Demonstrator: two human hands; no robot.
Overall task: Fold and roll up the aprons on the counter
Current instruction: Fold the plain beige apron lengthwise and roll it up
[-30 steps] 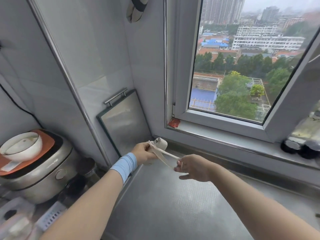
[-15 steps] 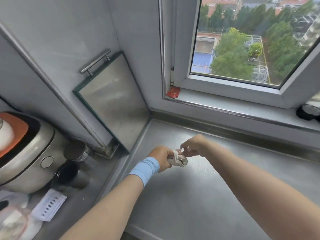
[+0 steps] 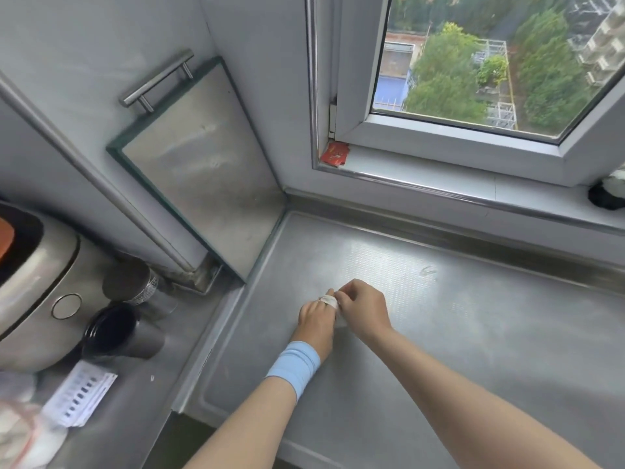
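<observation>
A small rolled cream apron (image 3: 328, 300) is held low over the steel counter (image 3: 439, 333), with its strap wound around it. My left hand (image 3: 316, 321), with a blue band on the wrist, grips the roll and hides most of it. My right hand (image 3: 363, 308) pinches the strap at the roll's right side. Both hands are close together near the counter's left part.
A steel board with a handle (image 3: 203, 170) leans in the left corner. A rice cooker (image 3: 33, 282), a metal cup (image 3: 118, 333), a jar (image 3: 132, 279) and papers (image 3: 77, 397) crowd the lower left surface. The window sill (image 3: 473, 184) runs behind, holding a red packet (image 3: 334, 154).
The strap was stretched out between my hands; now it is wound in and my hands have come together. The roll has come down toward the counter, and the view has tilted downward.
</observation>
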